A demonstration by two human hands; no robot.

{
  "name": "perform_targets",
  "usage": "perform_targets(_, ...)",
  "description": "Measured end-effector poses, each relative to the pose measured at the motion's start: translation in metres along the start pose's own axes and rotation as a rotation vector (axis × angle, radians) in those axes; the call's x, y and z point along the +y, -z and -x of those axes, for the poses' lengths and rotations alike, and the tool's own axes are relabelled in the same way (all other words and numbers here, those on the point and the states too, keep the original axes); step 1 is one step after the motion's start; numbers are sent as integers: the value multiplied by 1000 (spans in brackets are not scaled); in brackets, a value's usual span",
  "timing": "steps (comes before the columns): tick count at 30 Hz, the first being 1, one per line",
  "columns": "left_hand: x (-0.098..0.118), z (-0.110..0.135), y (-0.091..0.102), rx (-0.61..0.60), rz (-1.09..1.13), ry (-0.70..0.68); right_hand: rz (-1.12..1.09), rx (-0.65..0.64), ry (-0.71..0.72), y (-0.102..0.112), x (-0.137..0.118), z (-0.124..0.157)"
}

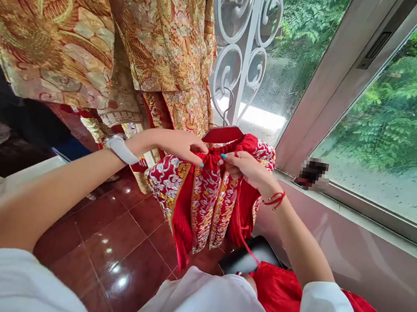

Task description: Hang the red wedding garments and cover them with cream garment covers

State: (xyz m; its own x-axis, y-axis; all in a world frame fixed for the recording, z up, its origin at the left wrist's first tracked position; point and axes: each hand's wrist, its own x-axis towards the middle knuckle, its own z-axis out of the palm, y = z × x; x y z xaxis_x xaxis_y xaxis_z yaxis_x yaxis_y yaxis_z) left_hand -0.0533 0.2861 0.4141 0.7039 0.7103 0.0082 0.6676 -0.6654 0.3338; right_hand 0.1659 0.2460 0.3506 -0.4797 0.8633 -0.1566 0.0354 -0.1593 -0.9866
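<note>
Nearest, the wearer's white shirt [208, 309] fills the bottom, with plain red cloth [281, 297] at its right beside a dark, rounded object [252, 255]. Just ahead, a red embroidered garment [206, 206] hangs from a red hanger [223, 134], its gathered band [213, 159] just under the hanger's lower edge and its panels falling free above the tiled floor [118, 247].

The right hand [244, 167] has thumb and fingers closed in a pinch on the band. The left hand [186, 146] bends against the band's left part, its fingertips slightly parted; whether they grip cloth cannot be told.

The garment is already on the hanger; the band is bunched between the hands, so work there looks unfinished. Whether anything is fastened is hidden.

Beyond, gold embroidered robes [179, 40] hang left of a white scrolled grille [249, 41], with a wet window [397, 138] to the right.
</note>
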Motion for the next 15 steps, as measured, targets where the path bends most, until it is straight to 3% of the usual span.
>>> perform_targets(3,7,1,10,-182,20,-137,18,-61,-40,6,-1,0)
perform_targets(7,-7,11,12,92,102,-166,31,-124,55,18,-14,-1)
perform_targets(10,-32,18,-2,243,355,-170,-8,-188,101,19,-9,-2)
perform_targets(12,-47,18,-13,288,543,-168,-21,-207,72,16,0,-5)
perform_targets(15,-60,9,-25,243,741,-128,-30,-204,35,12,6,-10)
